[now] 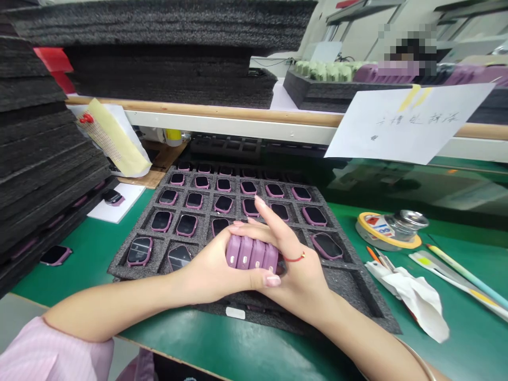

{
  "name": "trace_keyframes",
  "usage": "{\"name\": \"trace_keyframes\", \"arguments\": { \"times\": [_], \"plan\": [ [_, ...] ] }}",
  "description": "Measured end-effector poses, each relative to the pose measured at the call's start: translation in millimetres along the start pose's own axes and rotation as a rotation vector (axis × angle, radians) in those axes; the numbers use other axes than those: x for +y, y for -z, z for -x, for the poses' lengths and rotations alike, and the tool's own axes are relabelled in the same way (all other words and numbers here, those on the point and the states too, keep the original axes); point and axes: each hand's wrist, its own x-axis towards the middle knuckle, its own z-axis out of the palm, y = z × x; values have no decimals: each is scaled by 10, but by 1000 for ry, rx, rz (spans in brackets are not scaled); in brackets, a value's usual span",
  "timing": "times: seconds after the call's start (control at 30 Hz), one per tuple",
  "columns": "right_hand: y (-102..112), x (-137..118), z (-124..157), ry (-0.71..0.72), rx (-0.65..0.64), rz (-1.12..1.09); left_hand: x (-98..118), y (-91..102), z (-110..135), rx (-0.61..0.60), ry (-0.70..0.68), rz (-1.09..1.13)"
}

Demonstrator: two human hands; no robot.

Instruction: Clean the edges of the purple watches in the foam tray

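Several purple smartwatch cases (253,254) stand side by side in a row between my two hands, a pale button showing on each. My left hand (222,259) wraps round them from the left, its thumb lying along their near side. On the right, my right hand (297,259) closes against the row, its index finger stretched up and a red string on one finger. The hands are above a black foam tray (353,280) whose compartments hold watches with dark screens, such as a purple-framed watch (140,251) at the near left. My hands hide some middle compartments.
Stacked foam trays (35,159) rise at the left. A shelf edge (293,119) with a hanging paper (413,121) crosses behind. To the right lie a round tin (387,235), crumpled tissue (420,301) and pens. A loose watch (56,255) lies on the green table at left.
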Motion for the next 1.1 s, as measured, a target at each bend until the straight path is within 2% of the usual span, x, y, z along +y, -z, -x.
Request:
{"name": "trace_keyframes", "arguments": {
  "times": [0.2, 0.37, 0.43, 0.63, 0.73, 0.9, 1.1],
  "plan": [
    [-6, -6, -11, -44, 37, -134, 28, -44, 38, 14, -29, -14],
    [-31, 24, -7, -80, 71, -199, 20, -89, 76, 115, 2, -13],
    [-46, 42, -3, -61, 83, -197, 26, -99, 90, 144, 5, -19],
    [-76, 67, -1, 62, 78, -112, 53, -99, 83, 134, 38, 19],
    [-69, 61, 5, 59, 48, -81, 53, -93, 80, 111, 71, -11],
    [-72, 59, 16, 32, 90, -64, 49, -85, 98, 110, 31, -93],
    [-75, 43, 10, 46, 88, 4, 38, -84, 72, 105, 13, -53]
  ]
}}
